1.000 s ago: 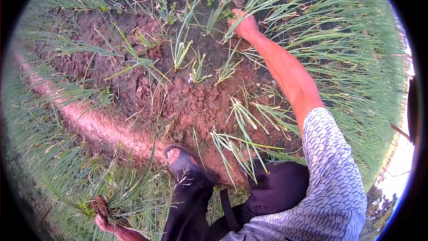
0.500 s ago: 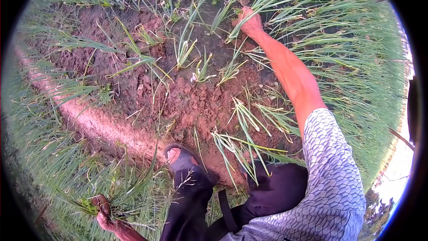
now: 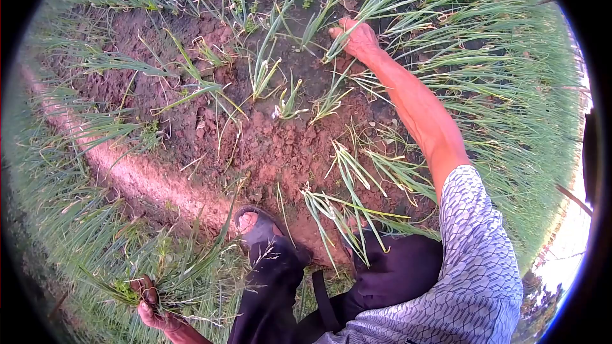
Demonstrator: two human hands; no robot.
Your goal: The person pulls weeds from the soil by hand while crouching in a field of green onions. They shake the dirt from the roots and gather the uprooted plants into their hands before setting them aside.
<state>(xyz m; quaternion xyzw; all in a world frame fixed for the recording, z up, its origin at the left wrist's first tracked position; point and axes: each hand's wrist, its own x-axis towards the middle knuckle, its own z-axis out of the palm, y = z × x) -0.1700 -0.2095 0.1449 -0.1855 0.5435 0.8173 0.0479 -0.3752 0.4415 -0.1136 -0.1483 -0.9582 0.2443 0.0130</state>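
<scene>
My left hand (image 3: pixel 150 309), low on the left, is closed around a bunch of pulled grass and weeds (image 3: pixel 185 283), whose long blades and dry seed heads fan out to the right. At the upper middle, my right hand (image 3: pixel 358 39) reaches down to dark soil with its fingers bent together. Whatever may be in that pinch is too small to make out. Green onion plants (image 3: pixel 395 3) stand right beside it, and some leaves pass close to the fingers.
Dense onion rows (image 3: pixel 503 95) fill the right side. Scattered onion plants (image 3: pixel 261 76) stand in the reddish soil (image 3: pixel 274 146). Onion plants lean or lie (image 3: pixel 350 207) close to my knee. A raised earth ridge (image 3: pixel 140 175) runs from the left to my sandalled foot (image 3: pixel 258 226).
My right hand has drawn back slightly toward me, and the small green tuft at its fingertips no longer shows. My left hand stays almost still with its bunch.
</scene>
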